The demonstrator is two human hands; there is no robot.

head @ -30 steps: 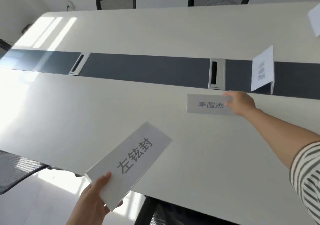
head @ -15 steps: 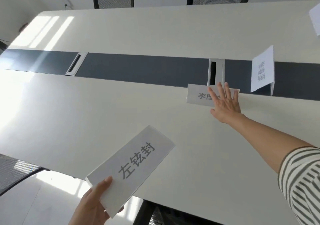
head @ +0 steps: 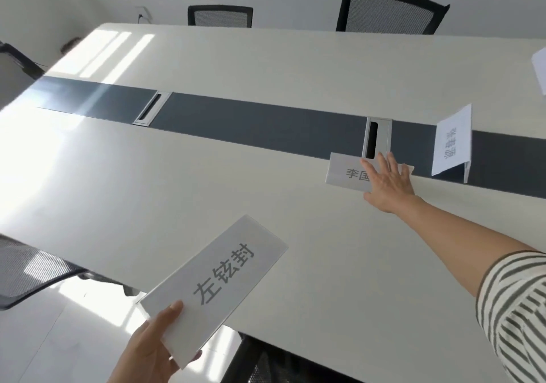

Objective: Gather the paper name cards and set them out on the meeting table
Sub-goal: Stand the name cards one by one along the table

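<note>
Head view is showing the right hand (head: 388, 180) lying flat, fingers spread, on the standing card (head: 347, 173) beside the grey strip (head: 266, 125); the left hand (head: 150, 353) is pinching the next card (head: 215, 285), its long axis pointing toward that strip.

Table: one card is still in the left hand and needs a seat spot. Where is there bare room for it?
Bare: the near white half of the table, left of the placed card, up to the dark strip. The far half is bare too. Crowded: around the right hand and the standing card.
</note>
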